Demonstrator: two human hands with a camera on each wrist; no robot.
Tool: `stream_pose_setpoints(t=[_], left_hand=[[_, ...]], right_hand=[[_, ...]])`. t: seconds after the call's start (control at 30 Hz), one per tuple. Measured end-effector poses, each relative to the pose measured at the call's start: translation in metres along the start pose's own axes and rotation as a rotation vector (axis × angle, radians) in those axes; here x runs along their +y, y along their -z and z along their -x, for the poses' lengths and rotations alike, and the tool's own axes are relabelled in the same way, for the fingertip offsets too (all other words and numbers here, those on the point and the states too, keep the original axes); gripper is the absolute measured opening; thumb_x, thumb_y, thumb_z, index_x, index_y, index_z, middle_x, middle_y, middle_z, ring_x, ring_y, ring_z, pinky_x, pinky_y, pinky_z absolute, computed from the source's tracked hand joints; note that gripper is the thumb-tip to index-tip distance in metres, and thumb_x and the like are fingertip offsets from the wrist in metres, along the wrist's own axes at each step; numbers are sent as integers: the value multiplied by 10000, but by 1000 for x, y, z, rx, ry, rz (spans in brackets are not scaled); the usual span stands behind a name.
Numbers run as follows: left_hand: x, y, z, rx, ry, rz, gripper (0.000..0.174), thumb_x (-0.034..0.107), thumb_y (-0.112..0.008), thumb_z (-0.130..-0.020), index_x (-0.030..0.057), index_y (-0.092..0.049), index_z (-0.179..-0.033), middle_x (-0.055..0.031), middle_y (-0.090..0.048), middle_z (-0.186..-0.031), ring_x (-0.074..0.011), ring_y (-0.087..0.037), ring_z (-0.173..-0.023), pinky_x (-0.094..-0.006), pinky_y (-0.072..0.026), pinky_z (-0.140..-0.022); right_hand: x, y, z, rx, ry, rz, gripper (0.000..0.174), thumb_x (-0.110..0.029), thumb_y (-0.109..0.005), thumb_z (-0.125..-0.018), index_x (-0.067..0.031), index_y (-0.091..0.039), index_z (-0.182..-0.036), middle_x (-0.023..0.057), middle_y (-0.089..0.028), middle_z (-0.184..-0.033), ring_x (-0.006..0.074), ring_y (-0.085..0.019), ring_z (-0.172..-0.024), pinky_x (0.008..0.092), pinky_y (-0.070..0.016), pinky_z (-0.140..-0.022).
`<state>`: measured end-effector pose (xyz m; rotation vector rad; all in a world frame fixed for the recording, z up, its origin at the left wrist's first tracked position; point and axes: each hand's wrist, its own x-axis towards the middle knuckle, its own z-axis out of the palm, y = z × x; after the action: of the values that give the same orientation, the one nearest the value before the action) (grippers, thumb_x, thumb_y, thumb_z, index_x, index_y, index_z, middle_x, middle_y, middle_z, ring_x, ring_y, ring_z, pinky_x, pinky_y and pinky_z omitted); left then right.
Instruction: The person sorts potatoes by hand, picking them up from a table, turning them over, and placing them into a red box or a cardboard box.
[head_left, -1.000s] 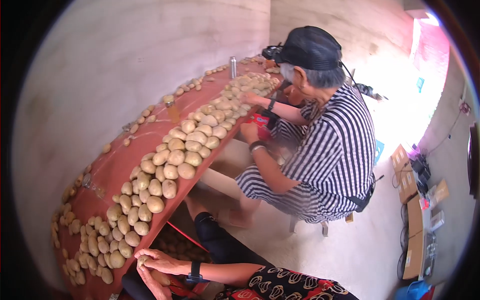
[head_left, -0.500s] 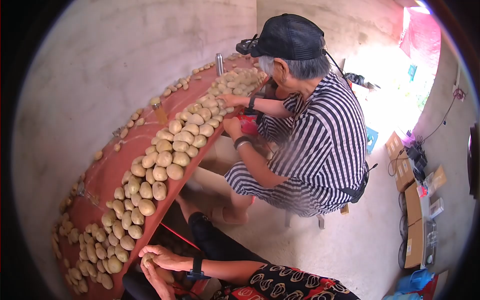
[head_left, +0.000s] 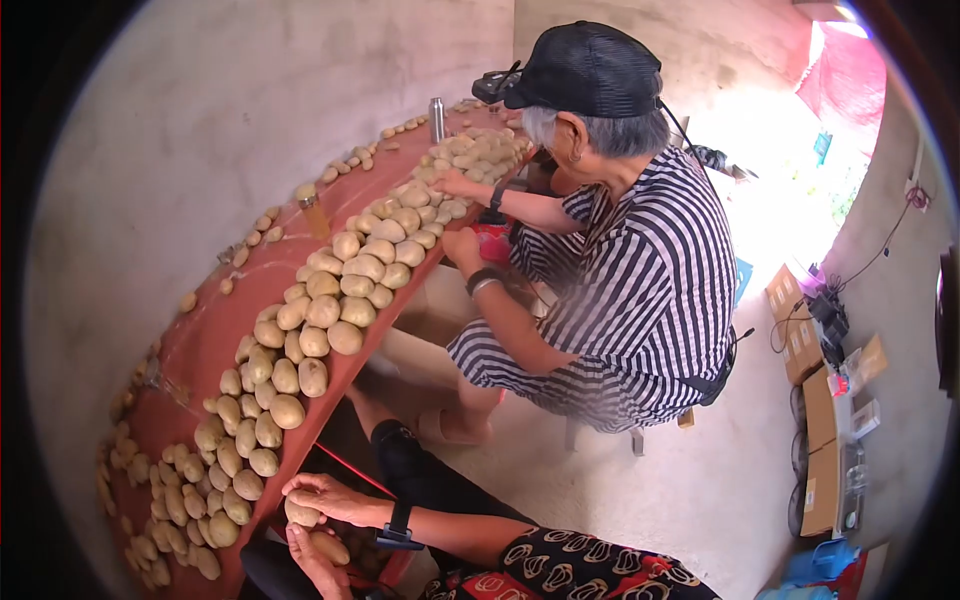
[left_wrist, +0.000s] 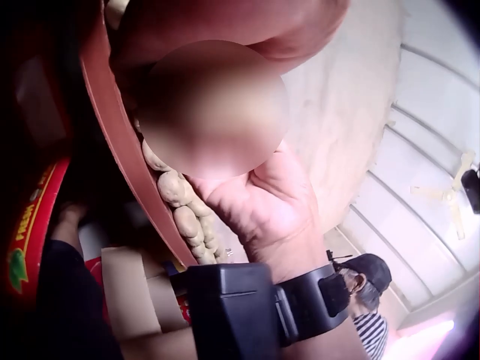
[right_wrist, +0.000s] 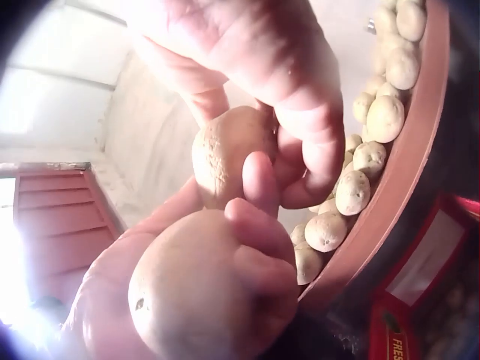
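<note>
My right hand [head_left: 340, 500] pinches a rounded potato [head_left: 302, 512] between thumb and fingers at the table's near edge. In the right wrist view this potato [right_wrist: 232, 154] has a rough, scaly patch on its skin. Just below, my left hand [head_left: 312, 562] holds a longer, smooth potato [head_left: 330, 547]. My left fingers [right_wrist: 262, 259] curl over it in the right wrist view, and one fingertip overlaps the scaly potato. In the left wrist view a round blurred patch hides what lies between the hands; my right hand [left_wrist: 262, 206] shows below it, with a black wrist device [left_wrist: 232, 300].
A long red-brown table [head_left: 195, 350] carries a thick band of potatoes [head_left: 325, 310] along its near edge. A bottle [head_left: 315, 215] and a metal flask [head_left: 436, 120] stand farther back. Another person [head_left: 610, 260] sits at the right, reaching into the potatoes. Cardboard boxes [head_left: 822, 490] line the right wall.
My hands have turned slightly and more of both potatoes shows now. The head view has shifted. The other person's near hand has drawn back from the red thing by the table edge.
</note>
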<state>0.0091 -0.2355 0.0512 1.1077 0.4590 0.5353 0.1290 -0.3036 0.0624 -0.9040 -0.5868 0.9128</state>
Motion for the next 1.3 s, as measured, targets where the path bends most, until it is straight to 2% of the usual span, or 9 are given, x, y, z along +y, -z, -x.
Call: stream_pose_setpoints(t=[0.17, 0.4, 0.47, 0.57, 0.7, 0.77, 0.97, 1.07, 1.3], left_hand=[[2, -8, 2, -9, -166, -117, 249, 285, -494, -944, 54, -540, -1026, -36, -604, -792, -92, -539, -614, -215, -455, -548], [-1, 1, 1, 35, -172, -140, 262, 291, -489, -945, 44, -553, -1006, -34, -597, -774, -88, -534, -609, -213, -453, -548], [-2, 4, 2, 114, -60, 20, 300, 314, -475, -948, 35, -558, -1021, -25, -581, -747, -92, -534, -610, -219, -452, -541], [0, 6, 2, 124, -28, 27, 314, 324, -517, -930, 24, -548, -1017, -36, -564, -736, -109, -538, -625, -242, -458, -532], [-3, 10, 3, 153, 5, -40, 326, 314, -457, -952, 35, -554, -1090, -18, -576, -782, -96, -536, -646, -229, -453, -544], [-1, 4, 2, 227, -5, -51, 317, 307, -462, -949, 40, -556, -1093, -21, -582, -810, -94, -538, -664, -230, -453, -548], [1, 9, -1, 59, -54, -35, 222, 233, -501, -928, 30, -562, -996, -62, -607, -817, -112, -566, -634, -233, -464, -527], [4, 4, 1, 106, -17, -35, 190, 185, -494, -910, 32, -563, -1000, -73, -619, -854, -119, -585, -665, -240, -481, -554], [-9, 15, -4, 112, -42, 25, 173, 150, -509, -886, 36, -566, -1003, -89, -629, -914, -129, -602, -712, -248, -505, -613]], right_hand=[[5, -6, -2, 63, 53, -78, 255, -229, -505, -947, -16, -523, -1086, 1, -491, -767, 28, -391, -515, 180, -335, -449], [-3, -10, 3, 7, -28, 56, 280, -190, -541, -892, -7, -503, -1101, 37, -526, -821, 54, -459, -540, 209, -394, -448], [-8, -13, 10, -24, -13, 125, 300, -166, -566, -863, 1, -498, -1103, 51, -540, -837, 65, -480, -544, 224, -412, -458], [-2, -13, 6, 14, 187, 410, 395, -111, -665, -747, 10, -505, -1087, 89, -554, -839, 112, -542, -571, 262, -460, -514], [-5, -16, 12, 27, 83, 453, 406, -125, -676, -744, 13, -509, -1087, 111, -574, -871, 126, -566, -617, 268, -475, -544], [3, -15, 8, 69, 339, 578, 392, -129, -679, -748, 12, -519, -1077, 127, -593, -907, 154, -595, -721, 290, -494, -622], [-26, -15, 14, 31, 13, 385, 379, -184, -686, -752, -4, -537, -1050, 150, -605, -967, 239, -601, -884, 350, -475, -771], [-13, -14, 11, 21, 227, 673, 383, -204, -687, -747, -12, -538, -1042, 156, -604, -988, 275, -598, -902, 363, -466, -789], [-12, -13, 12, 25, 242, 659, 376, -204, -680, -750, -1, -544, -1035, 151, -613, -967, 277, -595, -895, 363, -457, -798]])
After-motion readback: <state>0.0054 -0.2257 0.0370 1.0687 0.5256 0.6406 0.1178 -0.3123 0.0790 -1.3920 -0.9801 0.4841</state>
